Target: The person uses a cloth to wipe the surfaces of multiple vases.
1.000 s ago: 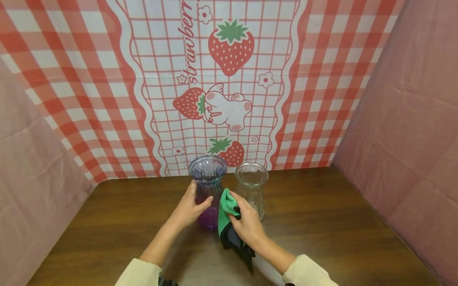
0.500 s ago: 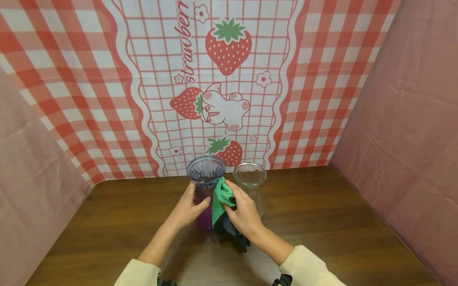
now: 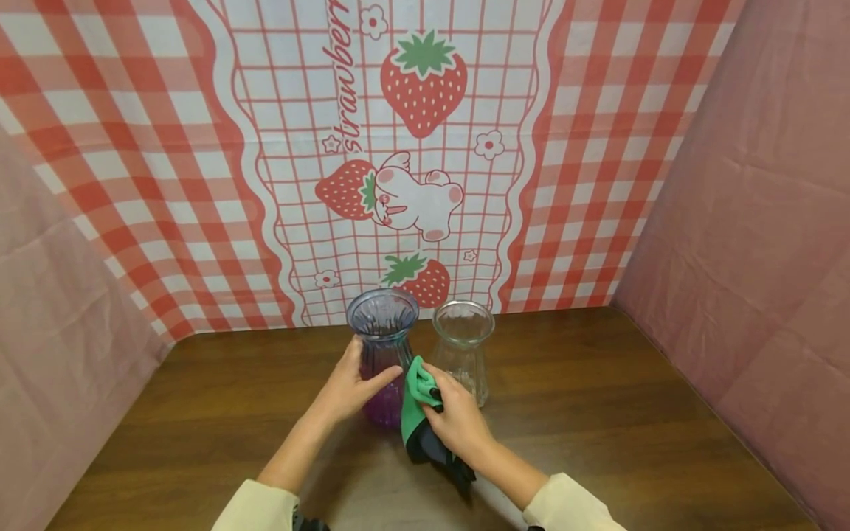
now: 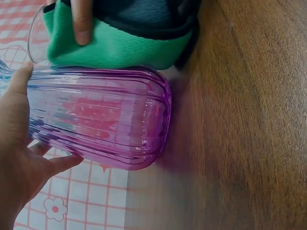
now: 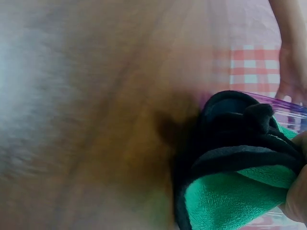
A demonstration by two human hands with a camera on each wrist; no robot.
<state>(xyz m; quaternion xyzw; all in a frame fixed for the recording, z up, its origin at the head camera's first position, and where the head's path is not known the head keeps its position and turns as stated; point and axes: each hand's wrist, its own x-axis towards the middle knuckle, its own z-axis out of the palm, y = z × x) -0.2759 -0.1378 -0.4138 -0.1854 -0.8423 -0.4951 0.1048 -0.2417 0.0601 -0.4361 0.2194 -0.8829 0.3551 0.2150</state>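
Note:
A ribbed glass vase (image 3: 382, 358), bluish at the flared rim and purple toward the base, stands upright on the table. My left hand (image 3: 348, 387) grips it round the neck and upper body from the left, thumb in front. On its right side my right hand (image 3: 460, 417) pinches a folded green and black cloth (image 3: 415, 417). In the left wrist view the green part of the cloth (image 4: 120, 48) lies along the side of the purple vase (image 4: 105, 115). Dark fabric with black edging (image 5: 220, 158) hangs below the fingers in the right wrist view.
A clear glass vase (image 3: 465, 354) stands just right of the purple one, partly behind my right hand. The brown wooden table (image 3: 598, 413) ends at a strawberry-print checked backdrop (image 3: 425, 184). Pink fabric walls (image 3: 744, 243) flank both sides.
The right hand slid the cloth up toward the vase's rim half a second ago and has since brought it back down. The left hand keeps its hold on the vase.

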